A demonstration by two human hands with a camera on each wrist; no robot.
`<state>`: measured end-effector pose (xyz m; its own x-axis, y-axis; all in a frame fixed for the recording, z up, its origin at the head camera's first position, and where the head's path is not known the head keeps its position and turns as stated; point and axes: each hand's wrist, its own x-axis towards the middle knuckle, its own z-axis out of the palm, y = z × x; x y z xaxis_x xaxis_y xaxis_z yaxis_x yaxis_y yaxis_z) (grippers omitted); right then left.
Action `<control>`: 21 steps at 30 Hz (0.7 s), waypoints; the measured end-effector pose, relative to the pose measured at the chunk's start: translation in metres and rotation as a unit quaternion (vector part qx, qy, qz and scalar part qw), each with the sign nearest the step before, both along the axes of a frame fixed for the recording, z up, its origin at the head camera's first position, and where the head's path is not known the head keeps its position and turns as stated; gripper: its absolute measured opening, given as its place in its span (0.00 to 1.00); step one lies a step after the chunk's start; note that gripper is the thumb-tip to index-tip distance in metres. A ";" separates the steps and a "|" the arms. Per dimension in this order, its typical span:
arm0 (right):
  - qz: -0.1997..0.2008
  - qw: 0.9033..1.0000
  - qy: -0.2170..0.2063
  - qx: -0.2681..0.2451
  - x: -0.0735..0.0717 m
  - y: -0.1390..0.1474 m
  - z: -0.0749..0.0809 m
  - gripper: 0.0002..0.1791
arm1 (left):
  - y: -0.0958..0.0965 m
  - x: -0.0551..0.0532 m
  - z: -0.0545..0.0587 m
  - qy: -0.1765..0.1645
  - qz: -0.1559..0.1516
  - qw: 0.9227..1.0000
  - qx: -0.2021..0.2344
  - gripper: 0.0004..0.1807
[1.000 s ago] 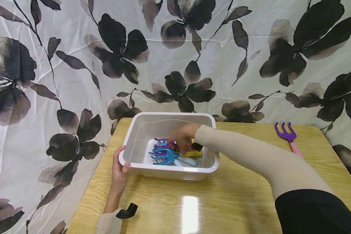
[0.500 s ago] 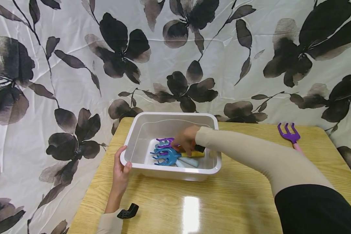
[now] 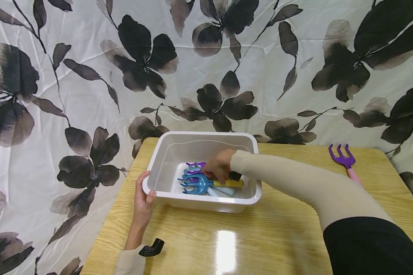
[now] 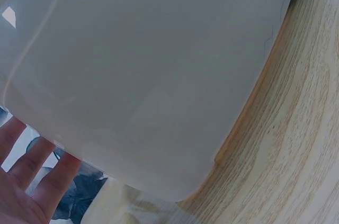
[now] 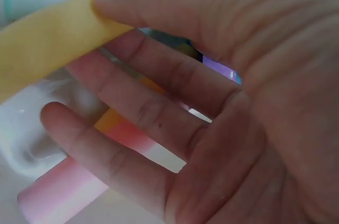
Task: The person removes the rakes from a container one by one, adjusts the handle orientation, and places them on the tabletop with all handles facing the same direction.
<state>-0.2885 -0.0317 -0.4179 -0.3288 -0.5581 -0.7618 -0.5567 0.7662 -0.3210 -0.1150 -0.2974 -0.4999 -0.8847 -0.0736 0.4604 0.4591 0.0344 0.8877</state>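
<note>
A white plastic bin point(image 3: 206, 194) stands on the table. My left hand point(image 3: 143, 204) grips its near left corner, thumb at the front rim and fingers along the left side. In the left wrist view those fingers point(image 4: 55, 184) lie against the bin's outer wall. Inside the bin my right hand point(image 3: 220, 165) pinches a yellow handle point(image 5: 47, 44) between thumb and fingers; the handle's other end is hidden. Blue hand rakes point(image 3: 196, 184) with pale handles point(image 3: 225, 190) and a purple rake point(image 3: 197, 165) lie beside it. A pink handle point(image 5: 61, 189) lies below the right fingers.
A purple hand rake point(image 3: 344, 158) with a pink handle lies on the wooden table point(image 3: 278, 236) at the far right, partly behind my right sleeve. A floral cloth point(image 3: 278, 76) hangs behind the table.
My right hand has shifted slightly within the bin and sits lower over the yellow handle. My left hand keeps its hold on the corner. The whole view has drifted slightly.
</note>
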 end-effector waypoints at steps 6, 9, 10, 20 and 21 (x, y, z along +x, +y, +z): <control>0.037 0.999 0.016 -0.001 0.002 -0.001 0.007 0.22 | 0.000 0.001 0.000 -0.004 0.004 1.000 -0.005 0.33; 0.034 0.999 0.024 0.001 0.002 -0.002 0.012 0.22 | 0.001 0.002 0.002 -0.006 0.004 1.000 -0.010 0.32; 0.034 0.999 0.024 0.002 0.002 -0.003 0.014 0.22 | 0.001 0.002 0.002 -0.007 0.004 1.000 -0.011 0.32; 0.004 0.999 0.024 -0.022 0.002 -0.005 0.022 0.20 | 0.002 0.003 0.001 -0.002 0.013 1.000 -0.010 0.32; 0.004 0.999 0.029 -0.029 0.003 -0.005 0.024 0.20 | 0.002 0.003 0.000 -0.003 0.013 1.000 -0.010 0.32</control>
<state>-0.2855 -0.0366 -0.3941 -0.3664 -0.6042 -0.7076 -0.5818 0.7422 -0.3325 -0.1123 -0.2957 -0.4995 -0.8849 -0.0868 0.4576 0.4535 0.0633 0.8890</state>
